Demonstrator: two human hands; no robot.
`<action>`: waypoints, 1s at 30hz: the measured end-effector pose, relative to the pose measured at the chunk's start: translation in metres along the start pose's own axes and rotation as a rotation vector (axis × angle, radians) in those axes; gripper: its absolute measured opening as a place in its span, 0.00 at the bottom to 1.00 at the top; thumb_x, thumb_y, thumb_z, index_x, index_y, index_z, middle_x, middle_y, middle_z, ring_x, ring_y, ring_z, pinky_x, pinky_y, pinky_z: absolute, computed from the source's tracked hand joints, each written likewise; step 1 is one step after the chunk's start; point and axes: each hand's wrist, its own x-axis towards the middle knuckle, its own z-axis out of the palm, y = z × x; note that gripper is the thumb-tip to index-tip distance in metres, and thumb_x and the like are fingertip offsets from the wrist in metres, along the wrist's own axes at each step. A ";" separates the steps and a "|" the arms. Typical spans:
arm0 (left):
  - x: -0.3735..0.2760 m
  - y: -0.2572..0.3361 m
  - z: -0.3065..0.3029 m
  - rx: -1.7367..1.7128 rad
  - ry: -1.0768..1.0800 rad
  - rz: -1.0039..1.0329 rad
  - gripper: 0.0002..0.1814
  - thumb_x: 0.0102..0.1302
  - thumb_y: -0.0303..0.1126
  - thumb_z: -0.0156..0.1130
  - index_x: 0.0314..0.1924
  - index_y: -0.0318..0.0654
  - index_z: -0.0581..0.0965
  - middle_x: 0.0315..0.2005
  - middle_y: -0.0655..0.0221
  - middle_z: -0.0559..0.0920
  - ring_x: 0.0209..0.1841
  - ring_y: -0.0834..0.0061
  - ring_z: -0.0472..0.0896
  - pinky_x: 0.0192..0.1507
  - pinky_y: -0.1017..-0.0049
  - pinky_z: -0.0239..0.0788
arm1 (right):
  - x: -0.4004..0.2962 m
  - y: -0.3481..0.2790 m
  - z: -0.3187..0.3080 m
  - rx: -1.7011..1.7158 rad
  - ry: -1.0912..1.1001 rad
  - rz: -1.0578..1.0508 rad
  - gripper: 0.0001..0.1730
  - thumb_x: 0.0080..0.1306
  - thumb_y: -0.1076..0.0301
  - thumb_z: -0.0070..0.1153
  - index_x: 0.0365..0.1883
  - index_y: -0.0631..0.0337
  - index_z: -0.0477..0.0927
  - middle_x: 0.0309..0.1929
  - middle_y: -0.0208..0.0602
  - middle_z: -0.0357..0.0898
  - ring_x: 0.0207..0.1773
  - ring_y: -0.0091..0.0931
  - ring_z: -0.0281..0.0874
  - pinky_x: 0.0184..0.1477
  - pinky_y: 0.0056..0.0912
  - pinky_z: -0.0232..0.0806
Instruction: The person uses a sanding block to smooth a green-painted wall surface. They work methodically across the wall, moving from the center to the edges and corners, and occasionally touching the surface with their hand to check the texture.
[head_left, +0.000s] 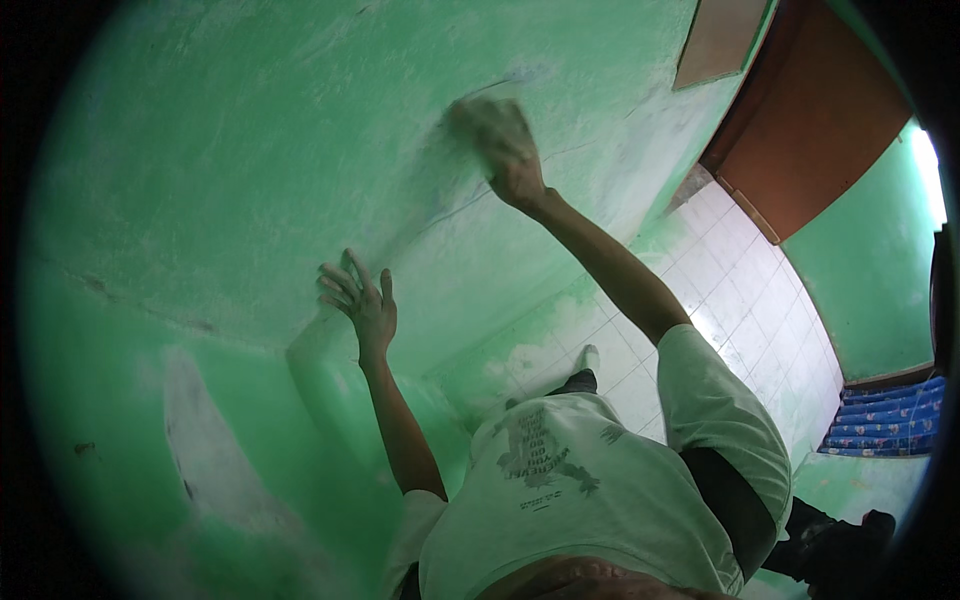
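A green-painted wall with pale worn patches and thin cracks fills the left and top of the head view. Against it, my right hand is blurred and bent at the wrist, close to a crack in the upper middle; whether it holds something under the palm cannot be made out. Lower and to the left, my left hand has its fingers spread, with the fingertips at the wall and nothing in them.
Below the wall lies a white tiled floor with pale dust near the wall's foot. A brown door stands at the upper right. A blue patterned curtain hangs at the right, above dark cloth items.
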 end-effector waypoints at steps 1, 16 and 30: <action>0.000 -0.002 -0.001 0.018 -0.005 0.006 0.43 0.79 0.64 0.32 0.82 0.50 0.35 0.78 0.41 0.23 0.79 0.39 0.19 0.74 0.36 0.11 | -0.004 0.013 0.000 -0.026 0.041 0.046 0.34 0.48 0.92 0.47 0.56 0.69 0.82 0.64 0.53 0.77 0.73 0.49 0.67 0.76 0.58 0.55; -0.006 0.004 -0.021 -0.187 -0.138 -0.005 0.46 0.76 0.70 0.32 0.81 0.59 0.31 0.77 0.47 0.17 0.78 0.40 0.15 0.76 0.37 0.17 | -0.008 -0.004 0.007 0.019 -0.119 -0.102 0.32 0.56 0.81 0.58 0.62 0.59 0.79 0.68 0.45 0.75 0.74 0.43 0.67 0.76 0.57 0.51; -0.014 0.016 -0.009 -0.286 0.019 0.006 0.43 0.78 0.66 0.36 0.82 0.58 0.38 0.79 0.50 0.24 0.80 0.41 0.21 0.76 0.34 0.22 | -0.001 0.026 0.001 -0.155 0.064 0.269 0.41 0.51 0.88 0.50 0.66 0.52 0.78 0.72 0.38 0.72 0.80 0.39 0.60 0.80 0.63 0.40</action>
